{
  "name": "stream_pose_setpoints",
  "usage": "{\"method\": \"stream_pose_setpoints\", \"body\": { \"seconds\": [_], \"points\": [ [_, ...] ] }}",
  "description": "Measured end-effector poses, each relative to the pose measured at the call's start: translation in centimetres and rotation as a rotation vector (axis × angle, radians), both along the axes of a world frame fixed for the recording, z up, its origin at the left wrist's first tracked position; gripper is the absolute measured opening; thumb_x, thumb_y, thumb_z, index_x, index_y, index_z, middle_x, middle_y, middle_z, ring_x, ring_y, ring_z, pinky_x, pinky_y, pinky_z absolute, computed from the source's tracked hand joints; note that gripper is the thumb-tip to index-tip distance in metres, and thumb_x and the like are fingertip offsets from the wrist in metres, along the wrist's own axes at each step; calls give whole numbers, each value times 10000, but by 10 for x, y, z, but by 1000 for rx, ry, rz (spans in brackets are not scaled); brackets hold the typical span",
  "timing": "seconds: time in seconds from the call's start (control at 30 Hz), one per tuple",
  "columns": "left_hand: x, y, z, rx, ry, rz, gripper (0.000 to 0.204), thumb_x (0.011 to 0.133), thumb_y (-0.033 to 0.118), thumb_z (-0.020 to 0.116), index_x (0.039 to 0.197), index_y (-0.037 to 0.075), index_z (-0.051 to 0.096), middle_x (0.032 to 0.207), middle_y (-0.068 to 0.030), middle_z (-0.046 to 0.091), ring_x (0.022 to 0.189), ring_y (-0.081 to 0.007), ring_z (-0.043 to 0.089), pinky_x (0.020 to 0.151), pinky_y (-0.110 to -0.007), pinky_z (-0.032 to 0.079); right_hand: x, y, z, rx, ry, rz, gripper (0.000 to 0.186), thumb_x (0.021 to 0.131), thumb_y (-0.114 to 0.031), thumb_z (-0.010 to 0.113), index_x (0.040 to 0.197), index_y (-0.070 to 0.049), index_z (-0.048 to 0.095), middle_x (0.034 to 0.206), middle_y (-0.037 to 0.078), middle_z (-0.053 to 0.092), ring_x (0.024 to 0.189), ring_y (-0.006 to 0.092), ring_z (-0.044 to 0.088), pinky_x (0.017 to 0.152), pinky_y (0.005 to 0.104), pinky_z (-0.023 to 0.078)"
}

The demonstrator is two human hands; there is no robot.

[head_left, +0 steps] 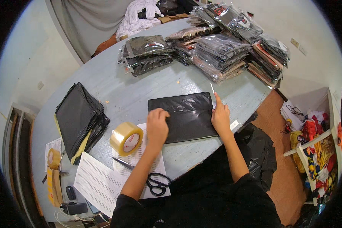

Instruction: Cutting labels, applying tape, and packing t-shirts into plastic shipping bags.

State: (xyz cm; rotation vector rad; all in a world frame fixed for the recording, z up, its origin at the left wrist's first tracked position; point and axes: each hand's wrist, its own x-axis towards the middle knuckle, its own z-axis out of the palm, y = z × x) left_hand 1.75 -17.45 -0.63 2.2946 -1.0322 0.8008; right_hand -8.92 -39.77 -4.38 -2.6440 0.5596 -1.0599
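A flat black plastic mailing bag (186,121) lies on the table in front of me, its upper part creased across. My left hand (157,126) is over its left side, fingers curled in; whether anything is between them is hidden. At the bag's right edge rests my right hand (220,115), with the index finger stretched out. A thin white strip (212,88) shows at that fingertip, seemingly stuck to it. Beside my left forearm stand a large roll of clear tape (127,139) and, partly under the arm, black-handled scissors (158,184) on printed label sheets (98,184).
A stack of black mailing bags (79,117) lies at the left. Clear-wrapped garments (220,53) are piled along the far side. A smaller tape roll (54,158), a black box (74,208) and cables sit near left. A shelf of colourful items (318,163) stands at right.
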Motion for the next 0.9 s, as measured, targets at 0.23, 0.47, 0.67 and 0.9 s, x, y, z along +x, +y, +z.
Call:
{"method": "stream_pose_setpoints", "body": {
  "seconds": [0.23, 0.47, 0.67, 0.9],
  "points": [
    [-56, -37, -11, 10, 233, -318, 267, 812, 110, 544, 1069, 40, 566, 1040, -107, 550, 993, -278, 505, 845, -373, 409, 0, 2, 4, -71, -10, -19, 716, 735, 10, 563, 1390, -104, 296, 829, 115, 513, 754, 285, 475, 698, 383, 385],
    [-53, -36, -21, 60, 95, -172, 391, 821, 249, 558, 1169, 72, 544, 1148, -145, 508, 1077, -296, 461, 923, -443, 356, 1, 2, 6, -133, 21, -58, 649, 750, -10, 535, 1363, -121, 351, 803, 112, 497, 745, 280, 471, 682, 384, 389],
    [-52, -35, -31, 110, 92, -90, 427, 837, 324, 521, 1234, 169, 527, 1256, -181, 462, 1178, -331, 415, 1007, -482, 284, 0, 21, 29, 126, -267, -14, 439, 744, -73, 643, 1166, -72, 522, 832, 90, 511, 758, 239, 485, 702, 342, 403],
    [-53, -37, -33, 125, 143, -54, 441, 850, 344, 505, 1265, 195, 506, 1307, -289, 380, 1244, -380, 350, 1039, -465, 254, 29, 38, 31, 970, -253, 382, 168, 786, -160, 671, 807, 7, 666, 961, 82, 588, 794, 109, 532, 688, 236, 422]
  ]
}}
